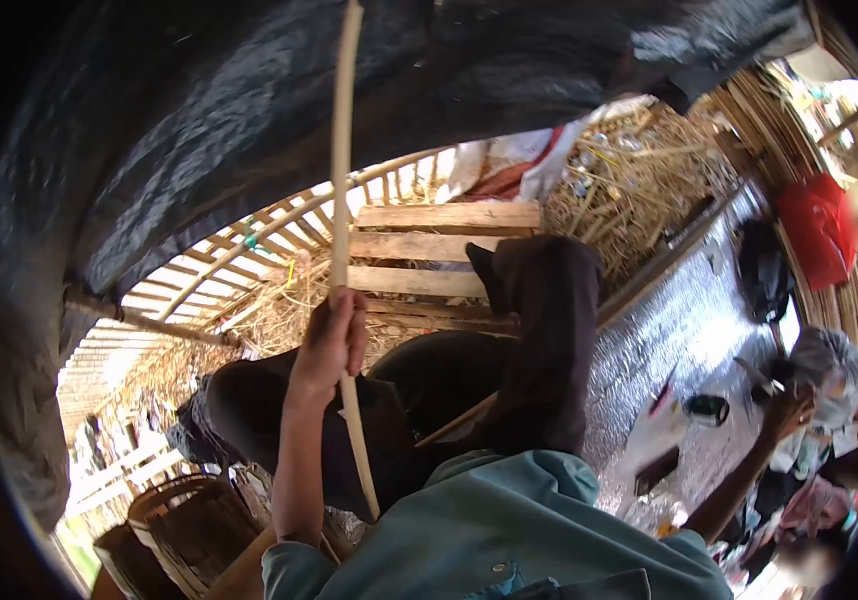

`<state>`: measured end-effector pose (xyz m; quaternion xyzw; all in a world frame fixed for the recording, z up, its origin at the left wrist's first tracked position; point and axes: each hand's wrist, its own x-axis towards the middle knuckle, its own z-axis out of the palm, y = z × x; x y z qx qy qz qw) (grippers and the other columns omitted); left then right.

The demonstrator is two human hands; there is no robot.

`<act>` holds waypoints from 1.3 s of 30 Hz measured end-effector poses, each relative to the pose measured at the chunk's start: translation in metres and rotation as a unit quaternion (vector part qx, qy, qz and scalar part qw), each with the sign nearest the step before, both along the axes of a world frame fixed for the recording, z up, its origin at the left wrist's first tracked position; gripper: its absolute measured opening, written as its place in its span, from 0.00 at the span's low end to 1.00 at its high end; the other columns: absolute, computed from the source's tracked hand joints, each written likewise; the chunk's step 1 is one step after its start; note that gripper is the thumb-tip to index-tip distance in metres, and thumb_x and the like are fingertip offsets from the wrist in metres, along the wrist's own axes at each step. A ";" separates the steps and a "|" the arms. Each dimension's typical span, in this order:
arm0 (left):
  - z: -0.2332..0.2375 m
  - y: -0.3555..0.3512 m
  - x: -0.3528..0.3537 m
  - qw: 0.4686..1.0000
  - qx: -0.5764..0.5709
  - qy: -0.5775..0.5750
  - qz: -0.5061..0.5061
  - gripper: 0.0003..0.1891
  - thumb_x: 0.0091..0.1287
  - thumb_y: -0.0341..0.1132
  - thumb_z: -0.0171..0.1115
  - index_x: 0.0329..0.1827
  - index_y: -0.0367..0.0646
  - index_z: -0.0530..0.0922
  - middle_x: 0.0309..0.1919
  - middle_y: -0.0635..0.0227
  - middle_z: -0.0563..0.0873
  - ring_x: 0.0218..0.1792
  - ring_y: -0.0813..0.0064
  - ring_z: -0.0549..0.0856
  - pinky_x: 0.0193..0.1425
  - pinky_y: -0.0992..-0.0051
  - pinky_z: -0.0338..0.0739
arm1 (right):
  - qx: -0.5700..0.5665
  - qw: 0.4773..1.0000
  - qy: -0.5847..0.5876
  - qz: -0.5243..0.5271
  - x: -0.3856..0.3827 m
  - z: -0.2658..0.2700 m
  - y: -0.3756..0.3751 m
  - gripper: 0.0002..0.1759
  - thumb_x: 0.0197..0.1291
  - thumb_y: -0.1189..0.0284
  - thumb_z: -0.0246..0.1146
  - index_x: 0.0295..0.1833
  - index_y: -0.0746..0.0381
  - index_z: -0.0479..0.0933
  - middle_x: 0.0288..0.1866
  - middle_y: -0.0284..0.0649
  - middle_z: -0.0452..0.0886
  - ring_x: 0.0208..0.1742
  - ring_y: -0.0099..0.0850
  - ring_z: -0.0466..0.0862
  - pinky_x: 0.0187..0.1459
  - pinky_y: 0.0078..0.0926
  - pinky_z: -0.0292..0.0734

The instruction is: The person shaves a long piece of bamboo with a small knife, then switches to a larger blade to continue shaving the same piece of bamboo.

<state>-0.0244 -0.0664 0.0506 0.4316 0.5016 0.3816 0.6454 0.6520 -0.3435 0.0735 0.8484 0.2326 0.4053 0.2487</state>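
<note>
A long, pale peeled stick (pixel 343 150) stands nearly upright in front of the body, and my left hand (pixel 337 342) is wrapped round its lower half. The stick's lower end reaches down to the teal shirt (pixel 509 515). Far out on the right, my right hand (pixel 791 410) is closed at what looks like a knife, its grey blade (pixel 754 376) pointing up and left. Beside that hand lies a clear plastic bag (pixel 827 362). A dark green can (pixel 706 409) and a dark phone-like object (pixel 657 471) rest on the silvery mat (pixel 674 335).
Dark-trousered legs (pixel 549 330) are bent ahead, near wooden slats (pixel 449 216) and straw (pixel 639 190). Black sheeting (pixel 219 110) hangs above. A red bag (pixel 815 232) and black bag (pixel 762 270) are at the right. A woven basket (pixel 184 530) stands lower left. Another person is at the right edge.
</note>
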 end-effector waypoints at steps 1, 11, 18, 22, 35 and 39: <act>0.003 0.000 -0.003 1.000 -0.009 -0.028 -0.008 0.22 0.75 0.53 0.41 0.42 0.40 0.69 0.13 0.77 0.64 0.09 0.84 0.62 0.12 0.83 0.58 | -0.026 0.999 0.010 0.041 0.006 0.004 0.003 0.15 0.57 0.65 0.57 0.51 0.43 0.78 0.62 0.34 0.71 0.65 0.39 0.67 0.58 0.50 0.64; 0.017 0.006 -0.004 0.999 -0.021 -0.021 -0.019 0.24 0.76 0.54 0.36 0.38 0.40 0.69 0.12 0.77 0.64 0.08 0.85 0.62 0.13 0.82 0.60 | 0.151 0.767 0.345 0.520 -0.165 0.037 0.177 0.18 0.48 0.69 0.73 0.43 0.64 0.79 0.29 0.48 0.83 0.29 0.47 0.83 0.34 0.39 0.75; 0.008 0.014 0.000 0.999 -0.030 0.019 0.006 0.24 0.76 0.53 0.38 0.40 0.39 0.70 0.11 0.76 0.64 0.08 0.84 0.63 0.14 0.80 0.60 | 0.148 0.434 0.682 0.570 -0.366 0.048 0.333 0.16 0.51 0.67 0.71 0.42 0.63 0.77 0.27 0.37 0.81 0.28 0.23 0.79 0.31 0.29 0.74; 0.006 0.013 -0.009 0.999 -0.011 0.044 0.024 0.24 0.75 0.53 0.39 0.39 0.38 0.71 0.11 0.74 0.67 0.06 0.83 0.62 0.11 0.79 0.57 | 0.064 0.046 0.866 0.493 -0.444 0.085 0.374 0.11 0.63 0.70 0.61 0.45 0.65 0.72 0.28 0.38 0.77 0.30 0.26 0.79 0.32 0.26 0.76; 0.046 0.044 -0.068 0.986 -0.005 0.147 0.083 0.26 0.75 0.53 0.41 0.34 0.37 0.75 0.18 0.68 0.76 0.16 0.76 0.77 0.22 0.76 0.73 | -0.016 -0.053 0.866 0.497 -0.524 0.007 0.462 0.07 0.69 0.71 0.56 0.47 0.62 0.71 0.29 0.34 0.78 0.24 0.20 0.75 0.25 0.20 0.70; 0.034 0.041 -0.065 0.983 0.033 0.123 0.129 0.26 0.75 0.53 0.39 0.35 0.37 0.74 0.18 0.68 0.77 0.15 0.78 0.77 0.20 0.78 0.71 | -0.021 -0.013 0.929 0.370 -0.519 -0.001 0.466 0.18 0.73 0.59 0.48 0.50 0.63 0.72 0.27 0.34 0.75 0.27 0.21 0.72 0.34 0.23 0.71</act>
